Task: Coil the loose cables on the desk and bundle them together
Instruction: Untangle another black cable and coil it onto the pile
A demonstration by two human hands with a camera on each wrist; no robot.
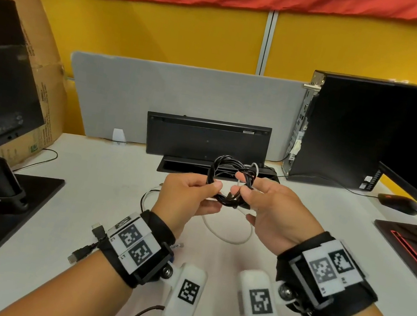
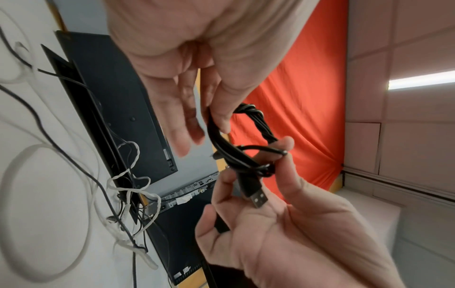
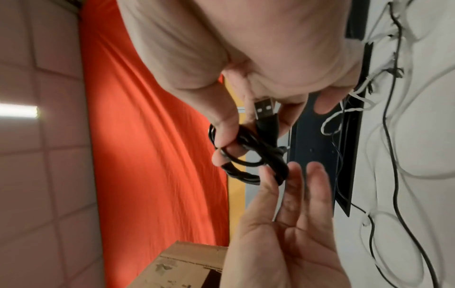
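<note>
Held above the counter (image 1: 87,270) between both hands, the black cable coil (image 1: 228,181) stands upright, left hand (image 1: 184,195) and right hand (image 1: 276,211) each pinching a side, its USB plug (image 2: 256,196) pointing into the right palm.

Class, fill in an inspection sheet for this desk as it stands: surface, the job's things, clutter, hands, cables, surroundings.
Surface: white desk, partly bare.
Job's things: black cable coil held above the desk, USB plug sticking out.
Clutter: mouse, keyboard propped on edge.
Hands: left hand and right hand both pinch the coil.
Cables: white cable loose on the desk; two dark plugs by the left wrist.
Surroundings: computer tower, cardboard box, grey divider.
</note>
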